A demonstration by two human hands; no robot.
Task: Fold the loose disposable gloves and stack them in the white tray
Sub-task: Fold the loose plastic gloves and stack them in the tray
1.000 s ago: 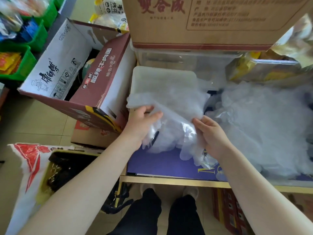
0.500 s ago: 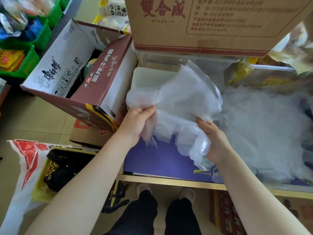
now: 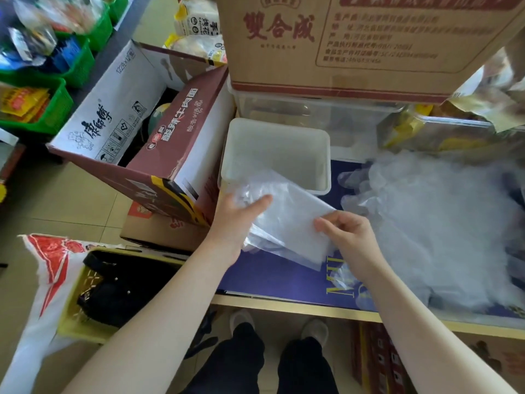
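Two hands hold one folded bundle of gloves point(image 3: 287, 217) over the near edge of the white tray point(image 3: 277, 132). Left hand point(image 3: 237, 220) grips its 9 o'clock side; right hand point(image 3: 348, 237) pinches the 3 o'clock corner. Half a second ago the plastic billowed open; it is now flattened, judged ready for stacking. Loose gloves point(image 3: 437, 223) remain at 3 o'clock.

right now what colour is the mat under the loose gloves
Dark blue with gold lettering, the mat shows best in the head view.
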